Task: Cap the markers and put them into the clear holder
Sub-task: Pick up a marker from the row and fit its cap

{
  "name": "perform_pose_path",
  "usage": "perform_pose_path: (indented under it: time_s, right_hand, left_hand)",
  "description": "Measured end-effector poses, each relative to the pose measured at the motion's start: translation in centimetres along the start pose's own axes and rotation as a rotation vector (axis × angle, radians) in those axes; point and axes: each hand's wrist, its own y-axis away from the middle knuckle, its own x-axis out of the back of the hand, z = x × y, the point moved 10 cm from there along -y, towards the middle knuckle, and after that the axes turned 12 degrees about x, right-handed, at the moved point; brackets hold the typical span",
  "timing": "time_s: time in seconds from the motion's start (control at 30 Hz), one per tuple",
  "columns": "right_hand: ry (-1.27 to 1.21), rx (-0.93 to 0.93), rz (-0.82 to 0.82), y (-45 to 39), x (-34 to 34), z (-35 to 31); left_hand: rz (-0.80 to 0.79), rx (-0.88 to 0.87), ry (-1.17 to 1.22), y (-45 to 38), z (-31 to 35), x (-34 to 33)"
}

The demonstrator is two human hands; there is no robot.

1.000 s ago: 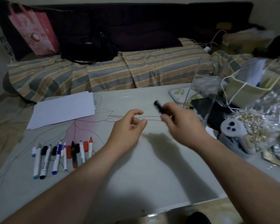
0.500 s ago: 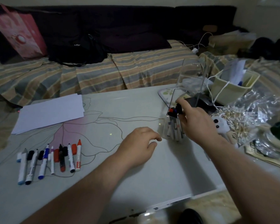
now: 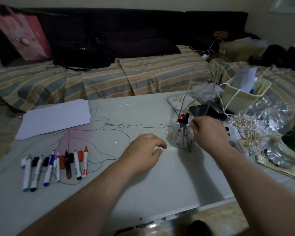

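A clear holder point(image 3: 182, 133) stands at the table's right side with several capped markers point(image 3: 183, 117) upright inside it. My right hand point(image 3: 209, 133) hovers just right of the holder's rim, fingers apart, holding nothing. My left hand point(image 3: 143, 152) rests loosely curled on the table, left of the holder, empty. A row of several uncapped markers point(image 3: 56, 166) lies at the front left, with loose caps point(image 3: 62, 160) between them.
White paper sheets point(image 3: 56, 116) lie at the back left of the table point(image 3: 160, 184). A bag of cotton swabs point(image 3: 255, 128), a cream basket point(image 3: 240, 97), a jar point(image 3: 289, 150) and a dark tablet point(image 3: 206, 110) crowd the right side. A striped sofa point(image 3: 109, 79) runs behind.
My right hand carried a black marker to the holder, dropped it in and let go. My left hand sank onto the table. The camera shifted right.
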Motion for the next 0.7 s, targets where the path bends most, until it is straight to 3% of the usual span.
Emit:
perform_pose_path:
  time_s: [0.2, 0.4, 0.57, 0.7]
  right_hand:
    - [-0.039, 0.183, 0.1, -1.3, 1.6, -7.5]
    - [-0.31, 0.371, -0.192, -1.2, -5.9, -18.9]
    - [-0.328, 0.525, -0.49, 0.8, -12.6, -27.8]
    - [-0.336, 0.584, -0.569, 1.8, -15.1, -32.5]
  left_hand:
    - [-0.031, 0.069, -0.077, 0.9, -3.1, 1.1]
    - [-0.004, 0.289, -0.2, 2.5, -11.3, 5.1]
    - [0.115, 0.559, -0.201, 5.2, -20.5, 10.2]
    - [0.179, 0.71, -0.205, 6.8, -25.3, 12.6]
